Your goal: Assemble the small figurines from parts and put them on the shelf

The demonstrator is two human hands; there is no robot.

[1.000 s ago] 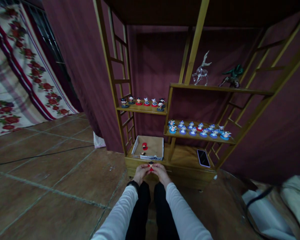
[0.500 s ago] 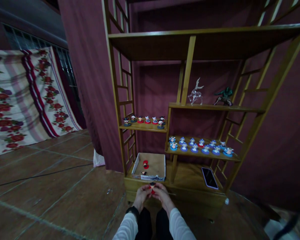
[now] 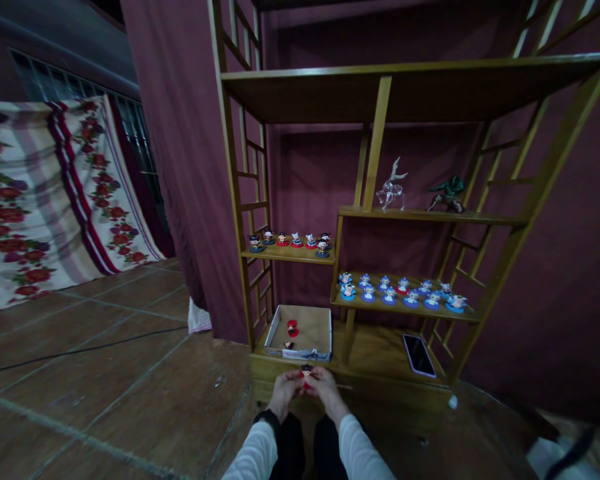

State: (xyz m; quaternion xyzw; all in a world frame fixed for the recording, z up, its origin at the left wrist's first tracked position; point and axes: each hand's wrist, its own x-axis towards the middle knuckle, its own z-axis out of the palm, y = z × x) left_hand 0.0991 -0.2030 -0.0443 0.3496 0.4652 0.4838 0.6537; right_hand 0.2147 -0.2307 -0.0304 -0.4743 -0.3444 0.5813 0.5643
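Observation:
A small figurine [image 3: 306, 375] with a dark head and a red base is pinched between both my hands, low in the view, just in front of the wooden shelf unit's bottom board. My left hand [image 3: 284, 393] closes on it from the left and my right hand [image 3: 326, 392] from the right. Right behind them, an open cardboard box [image 3: 300, 333] on the bottom shelf holds two more little figures, one of them red. Above it, a row of figurines on red and dark bases [image 3: 291, 241] lines a left shelf, and several blue-based figurines [image 3: 400, 291] fill the shelf to the right.
A phone [image 3: 419, 355] lies flat on the bottom shelf at the right. A clear glass deer [image 3: 391, 188] and a dark green figure [image 3: 447, 192] stand higher up. Maroon curtains hang behind, a floral cloth [image 3: 45, 200] covers the left wall, and a black cable crosses the tiled floor.
My view has tilted up, so the shelf's upper board now shows and my arms sit lower in the frame. My hands still hold the same figurine together.

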